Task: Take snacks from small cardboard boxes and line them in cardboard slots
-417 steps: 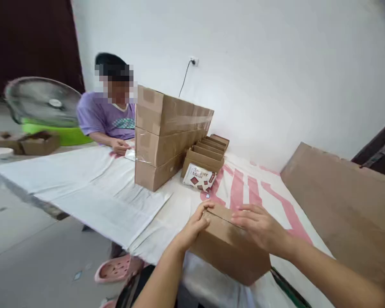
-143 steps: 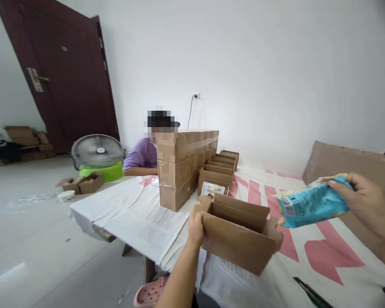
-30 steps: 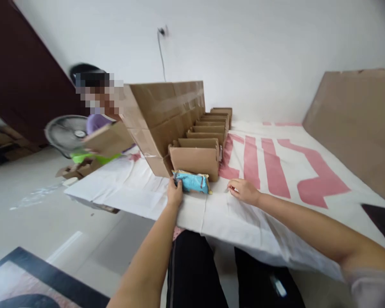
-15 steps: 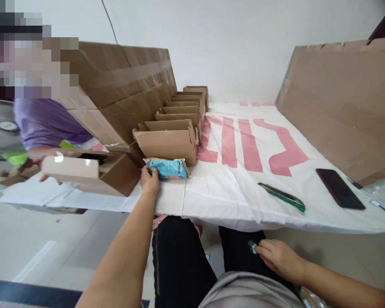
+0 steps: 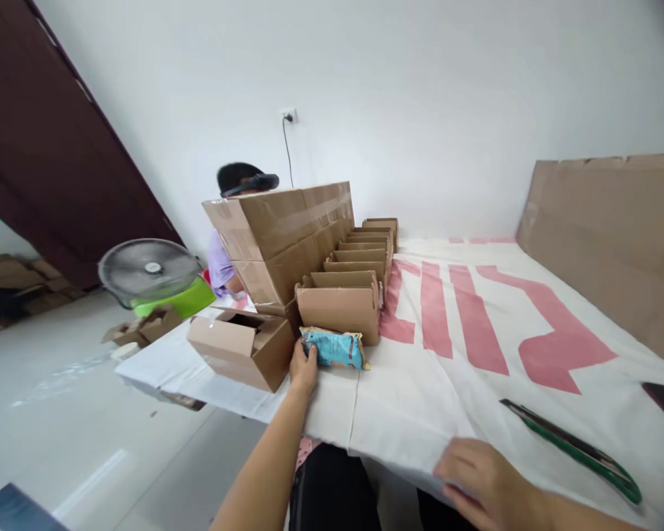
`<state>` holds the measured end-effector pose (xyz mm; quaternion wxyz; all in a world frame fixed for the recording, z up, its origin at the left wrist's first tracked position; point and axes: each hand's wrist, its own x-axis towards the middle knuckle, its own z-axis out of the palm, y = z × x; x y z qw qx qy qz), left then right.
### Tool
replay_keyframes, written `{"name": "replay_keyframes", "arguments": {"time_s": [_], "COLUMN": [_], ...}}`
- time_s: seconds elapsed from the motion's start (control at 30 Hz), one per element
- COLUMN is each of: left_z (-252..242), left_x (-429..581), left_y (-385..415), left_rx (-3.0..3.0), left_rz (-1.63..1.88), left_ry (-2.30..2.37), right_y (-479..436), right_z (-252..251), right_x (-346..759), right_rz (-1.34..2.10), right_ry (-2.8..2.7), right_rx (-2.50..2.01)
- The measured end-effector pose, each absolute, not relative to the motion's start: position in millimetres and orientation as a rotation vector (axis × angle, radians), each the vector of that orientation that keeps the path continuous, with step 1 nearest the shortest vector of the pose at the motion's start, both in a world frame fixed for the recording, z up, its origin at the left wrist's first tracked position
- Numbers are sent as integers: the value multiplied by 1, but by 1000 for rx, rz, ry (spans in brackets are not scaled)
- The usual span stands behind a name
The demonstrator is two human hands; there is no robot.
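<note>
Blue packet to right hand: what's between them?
Head view: only bare white table cloth between blue packet and right hand.

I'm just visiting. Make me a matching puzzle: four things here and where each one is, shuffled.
1 blue packet
2 green cutter
3 fan
4 cardboard sheet

A standing along the table's right side
B gripped by the left hand
C beyond the table, on a green base
D flat on the table near the right hand

Pairs: 1-B, 2-D, 3-C, 4-A
</note>
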<state>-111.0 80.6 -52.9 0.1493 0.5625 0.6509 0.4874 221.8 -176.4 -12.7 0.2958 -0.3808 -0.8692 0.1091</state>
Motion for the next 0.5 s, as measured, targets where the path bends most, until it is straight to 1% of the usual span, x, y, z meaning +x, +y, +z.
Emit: {"name": "replay_keyframes", "arguments": {"time_s": [0.1,0.3,0.5], "left_z": [-54,-54,-58], "left_x": [-111,-112,-112], "left_y": [81,82,84], "left_rx": [1615,1597,1595], "left_rz": [1399,1387,1371], "left_ry": [1864,1863,1860], "right_y": [-112,21,104], "right_z": [-14,-31,-40], "right_x": [211,187,177], "right_rz": [400,607,555], "right_ry": [-2161,-1649,-1474], "right_rx": [-1048,-1467,-1552]}}
